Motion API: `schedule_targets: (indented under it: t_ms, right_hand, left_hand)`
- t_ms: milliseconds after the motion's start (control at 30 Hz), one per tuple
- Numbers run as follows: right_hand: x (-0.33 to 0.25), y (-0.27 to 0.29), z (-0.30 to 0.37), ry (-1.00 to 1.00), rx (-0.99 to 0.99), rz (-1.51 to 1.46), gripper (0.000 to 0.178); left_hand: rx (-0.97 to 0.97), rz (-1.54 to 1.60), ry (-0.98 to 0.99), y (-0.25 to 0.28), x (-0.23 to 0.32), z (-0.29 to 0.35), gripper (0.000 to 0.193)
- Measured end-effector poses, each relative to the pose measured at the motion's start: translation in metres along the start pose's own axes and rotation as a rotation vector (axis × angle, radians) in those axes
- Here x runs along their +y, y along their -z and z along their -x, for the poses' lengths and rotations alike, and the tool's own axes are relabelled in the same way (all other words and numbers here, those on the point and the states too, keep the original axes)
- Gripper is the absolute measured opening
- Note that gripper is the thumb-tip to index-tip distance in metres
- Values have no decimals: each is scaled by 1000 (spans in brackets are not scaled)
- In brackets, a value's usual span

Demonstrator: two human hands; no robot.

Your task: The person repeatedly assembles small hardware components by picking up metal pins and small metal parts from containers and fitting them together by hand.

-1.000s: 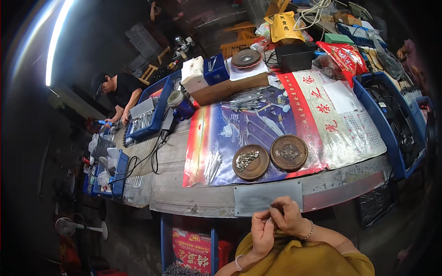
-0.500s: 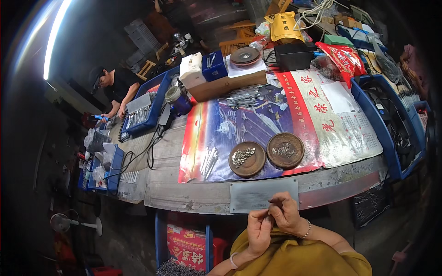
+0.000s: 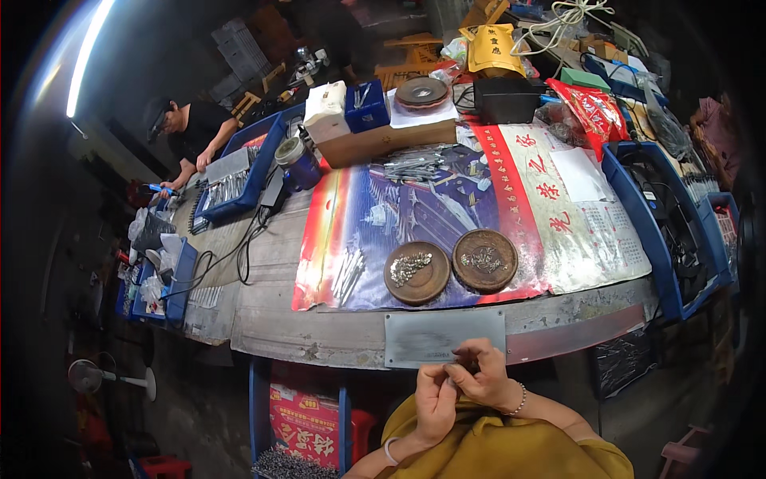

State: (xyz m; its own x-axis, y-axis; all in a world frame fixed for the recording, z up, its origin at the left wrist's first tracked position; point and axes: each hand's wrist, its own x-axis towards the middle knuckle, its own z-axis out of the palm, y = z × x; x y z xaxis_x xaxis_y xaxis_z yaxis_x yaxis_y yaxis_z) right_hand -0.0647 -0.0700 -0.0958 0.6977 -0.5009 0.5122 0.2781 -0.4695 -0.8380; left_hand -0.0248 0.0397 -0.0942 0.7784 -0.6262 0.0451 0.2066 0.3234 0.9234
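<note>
Dim room, bright lamp (image 3: 85, 60) up L, grey bench (image 3: 295, 331) ahead. My L hand (image 3: 435, 403) & R hand (image 3: 485, 379) meet at its near edge, thumbs & tips close up. Can't tell if my fingers pinch tight on a thing or just touch; if there's one btwn them, it's tiny & hid, so can't say which way its long side points.

Grey plate (image 3: 407, 339) is just past my fingers. R hand hides part of its low edge; can't tell if they touch. Past that, ahead, sit 2 round brown dishes side by side. L dish (image 3: 428, 286) has shiny bits (image 3: 407, 270), R dish (image 3: 484, 285) has thin bits (image 3: 483, 257) lying all ways. R hand is up higher, so it's nearer to both, esp. R dish.

L of them, thin sticks (image 3: 347, 275) lie w/ far ends leaning R. More sticks (image 3: 415, 166) sit farther back in a messy heap.

Big blue bin (image 3: 618, 180) at R has dark stuff, hard to make out. Low bin (image 3: 345, 427) by my L arm is cut off at bottom. Far L, a person (image 3: 195, 132) works; hat hides much.
</note>
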Motion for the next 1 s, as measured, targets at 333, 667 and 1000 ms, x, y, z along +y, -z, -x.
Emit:
schedule_targets:
  t_ms: [333,667,1000]
  right_hand:
    - [26,-6,-2,317,-39,62,31]
    - [23,-10,10,39,20,-28,27]
    - [18,-8,3,-73,-3,-125,20]
  left_hand:
    - [-23,-154,-56,7,-7,-6,14]
    - [-73,21,-2,6,-5,-3,13]
    - [-113,254,93,19,-6,-9,15]
